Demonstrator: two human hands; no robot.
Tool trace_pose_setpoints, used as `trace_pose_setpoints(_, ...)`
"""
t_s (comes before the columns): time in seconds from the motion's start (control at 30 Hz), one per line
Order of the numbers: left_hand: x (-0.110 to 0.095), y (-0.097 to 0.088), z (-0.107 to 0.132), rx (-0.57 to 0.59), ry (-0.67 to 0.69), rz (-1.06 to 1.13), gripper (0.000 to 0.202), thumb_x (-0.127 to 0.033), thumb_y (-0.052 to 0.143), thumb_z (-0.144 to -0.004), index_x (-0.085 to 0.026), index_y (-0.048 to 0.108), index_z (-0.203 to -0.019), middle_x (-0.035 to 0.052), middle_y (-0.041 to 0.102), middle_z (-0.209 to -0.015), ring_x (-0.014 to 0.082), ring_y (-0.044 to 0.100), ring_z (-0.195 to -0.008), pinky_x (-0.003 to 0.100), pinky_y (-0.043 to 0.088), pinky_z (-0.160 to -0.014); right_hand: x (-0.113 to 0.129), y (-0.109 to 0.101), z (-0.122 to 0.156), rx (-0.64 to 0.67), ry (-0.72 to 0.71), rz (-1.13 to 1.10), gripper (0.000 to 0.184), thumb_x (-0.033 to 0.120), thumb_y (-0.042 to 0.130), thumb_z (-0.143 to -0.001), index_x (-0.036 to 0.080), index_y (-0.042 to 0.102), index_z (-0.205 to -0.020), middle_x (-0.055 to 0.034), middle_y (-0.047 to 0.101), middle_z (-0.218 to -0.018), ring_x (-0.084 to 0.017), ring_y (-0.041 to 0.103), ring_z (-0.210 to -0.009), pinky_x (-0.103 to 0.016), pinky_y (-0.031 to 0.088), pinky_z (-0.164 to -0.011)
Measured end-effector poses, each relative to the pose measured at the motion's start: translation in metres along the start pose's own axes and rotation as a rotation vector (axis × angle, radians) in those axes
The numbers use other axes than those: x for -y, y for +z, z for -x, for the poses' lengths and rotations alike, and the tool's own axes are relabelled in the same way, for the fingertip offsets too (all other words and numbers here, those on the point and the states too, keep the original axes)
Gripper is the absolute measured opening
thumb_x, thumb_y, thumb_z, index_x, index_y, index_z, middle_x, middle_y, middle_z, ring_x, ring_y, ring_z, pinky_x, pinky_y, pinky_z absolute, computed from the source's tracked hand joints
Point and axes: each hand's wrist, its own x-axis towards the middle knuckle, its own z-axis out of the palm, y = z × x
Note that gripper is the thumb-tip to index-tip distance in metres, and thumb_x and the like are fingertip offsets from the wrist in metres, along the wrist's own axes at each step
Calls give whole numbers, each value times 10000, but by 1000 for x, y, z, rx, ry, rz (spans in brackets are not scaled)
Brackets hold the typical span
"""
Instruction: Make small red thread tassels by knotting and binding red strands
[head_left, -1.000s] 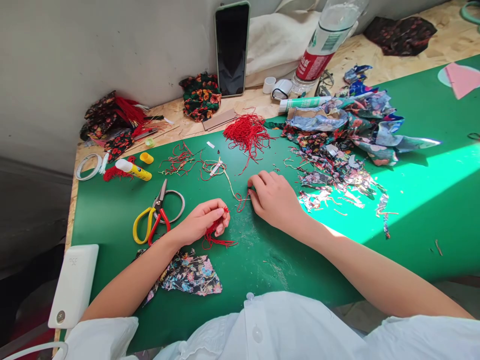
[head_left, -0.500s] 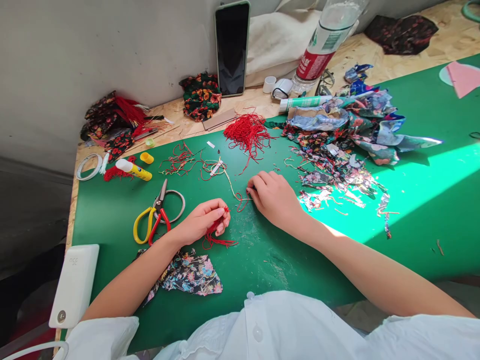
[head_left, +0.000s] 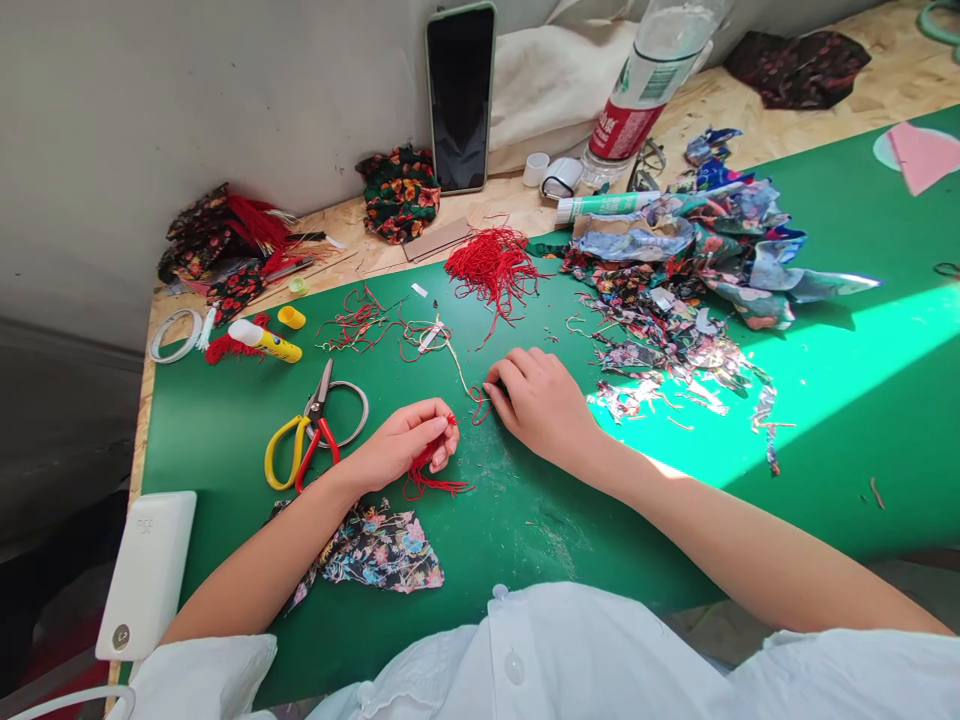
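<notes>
My left hand (head_left: pixel 420 435) is closed around the bound head of a small red thread tassel (head_left: pixel 439 486), whose loose strands hang out below the fingers onto the green mat. To its right, my right hand (head_left: pixel 544 405) rests low over the mat, its fingers curled and thumb and forefinger together on the end of a looped red thread (head_left: pixel 478 408). A cream cord (head_left: pixel 456 362) runs from beside that loop up to a small white paper strip (head_left: pixel 430 337). The right fingertips are partly hidden.
Yellow-and-red-handled scissors (head_left: pixel 313 425) overlap a roll of tape (head_left: pixel 363 400) at left. Behind are a glue stick (head_left: pixel 264 341), a red thread pile (head_left: pixel 491 265), a leaning phone (head_left: pixel 460 100) and a bottle (head_left: pixel 626 120). Fabric scraps (head_left: pixel 675 330) cover the right; floral cloth (head_left: pixel 390 550) lies in front.
My right hand has shifted slightly left, its fingertips closer to the red thread loop. My left hand stays nearly still with the tassel in it.
</notes>
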Motion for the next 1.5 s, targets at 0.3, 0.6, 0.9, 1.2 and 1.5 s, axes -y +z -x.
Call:
trace_pose_setpoints(0.3, 0, 0, 1, -10, 6, 22, 206, -307, 567, -889, -140, 513, -781, -8, 566, -684, 47, 488, -518, 191, 397, -508, 1, 2, 1, -14, -20, -12, 188, 202, 414, -945, 145, 553, -833, -90, 567, -814, -205, 415, -733, -320, 285, -663)
trace_pose_setpoints(0.6, -2, 4, 0, -54, 76, 69, 210, -326, 599, -862, -149, 504, -801, -6, 574, -746, 52, 499, -493, 216, 406, -505, 8, -4, 2, -169, -43, -489, 147, 110, 364, -924, 196, 438, -829, -30, 531, -751, -153, 457, -680, -266, 391, -628)
trace_pose_setpoints(0.9, -1, 1, 0, -63, 57, 59, 232, -370, 593, -865, -170, 481, -831, -29, 573, -752, 75, 588, -524, 212, 443, -528, 27, -8, 11, -186, -85, -875, 72, 147, 573, -877, 205, 591, -914, 15, 662, -793, -88, 567, -698, -210, 439, -612)
trace_pose_setpoints(1.2, -1, 4, -1, -51, 13, 18, 289, -408, 632, -832, -149, 507, -812, -2, 615, -727, 114, 645, -657, 243, 511, -641, 29, -4, 11, -209, -129, -1001, 95, 142, 669, -815, 207, 632, -872, 24, 695, -752, -99, 544, -707, -224, 460, -640)
trace_pose_setpoints(1.5, 4, -2, -1, -20, 26, -73, 261, -392, 593, -865, -145, 520, -823, -2, 626, -671, 73, 568, -545, 204, 431, -562, 27, -4, 9, -217, -117, -929, 52, 155, 620, -849, 203, 618, -868, 8, 685, -770, -104, 547, -695, -238, 464, -631)
